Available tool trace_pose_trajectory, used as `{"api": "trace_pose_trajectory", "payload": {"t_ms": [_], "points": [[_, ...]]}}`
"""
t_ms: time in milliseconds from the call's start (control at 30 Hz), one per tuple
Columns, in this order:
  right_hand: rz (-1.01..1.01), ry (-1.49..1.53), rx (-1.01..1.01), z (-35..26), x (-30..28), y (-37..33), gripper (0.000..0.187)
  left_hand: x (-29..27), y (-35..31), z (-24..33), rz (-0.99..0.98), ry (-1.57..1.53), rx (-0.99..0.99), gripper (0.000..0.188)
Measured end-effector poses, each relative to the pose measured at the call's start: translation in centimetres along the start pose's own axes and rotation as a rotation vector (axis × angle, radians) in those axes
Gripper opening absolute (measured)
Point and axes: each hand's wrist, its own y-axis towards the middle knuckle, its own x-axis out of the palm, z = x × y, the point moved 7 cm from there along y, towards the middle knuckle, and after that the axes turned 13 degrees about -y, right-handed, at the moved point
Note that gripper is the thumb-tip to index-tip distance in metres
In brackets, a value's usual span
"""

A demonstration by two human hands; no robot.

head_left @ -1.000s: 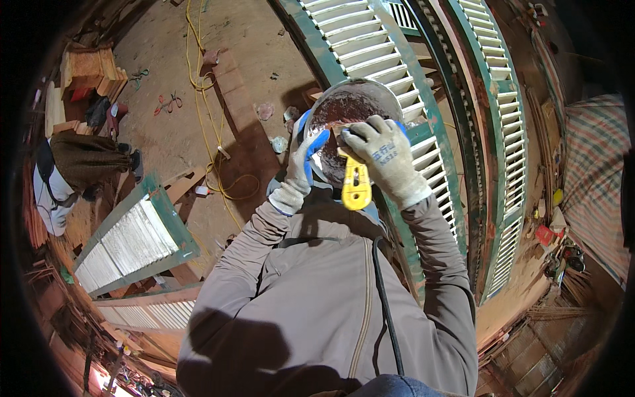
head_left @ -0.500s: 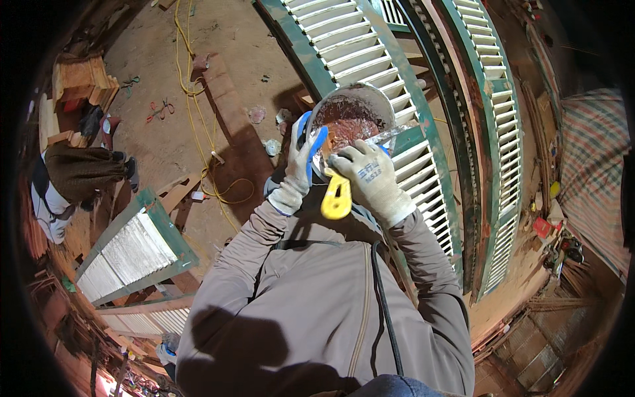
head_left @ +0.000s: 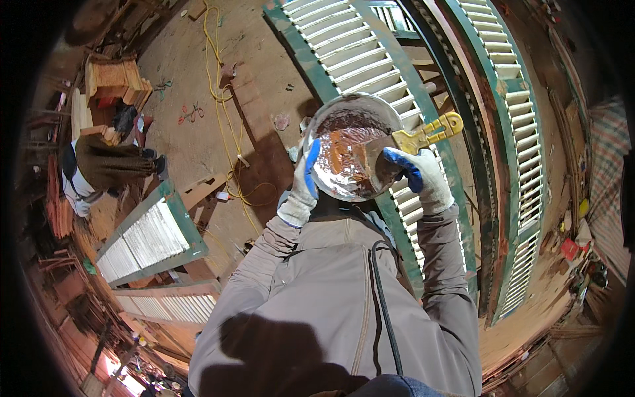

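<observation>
My left hand, in a white glove with blue on the fingers, grips the near-left rim of a round metal bowl. Reddish-brown paste lies inside it, smeared up the wall. In my right hand, gloved alike, is a putty knife with a yellow handle that points up to the right. Its broad blade reaches over the bowl, its tip at the paste. The fingers of my right hand are closed about the knife near the base of the handle. Behind the bowl lies a green louvered shutter with white slats.
A second green shutter stands further right, beside dark frame pieces. At left are another shutter, a yellow cord on the dirt floor, red-handled scissors and a bent-over person near stacked wood. Striped cloth hangs far right.
The putty knife has swung from pointing its handle toward me to pointing up and right, its blade now over the paste. My right hand has moved right. The bowl shows more openly.
</observation>
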Motion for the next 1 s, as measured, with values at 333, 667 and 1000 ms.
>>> {"api": "trace_pose_trajectory", "payload": {"t_ms": [333,667,1000], "points": [[0.434,-0.041,0.160,2.6,0.1,-7.1,0.036,-0.5,7.6,3.7,0.021,0.079,-0.025,0.043],[0.888,-0.193,0.951,-0.2,9.6,-7.6,0.024,2.6,27.5,14.7,-0.369,0.550,0.178,0.028],[0.609,-0.710,1.474,3.9,20.7,-0.1,0.038,6.5,38.7,14.9,-0.340,0.588,-0.227,0.026]]}}
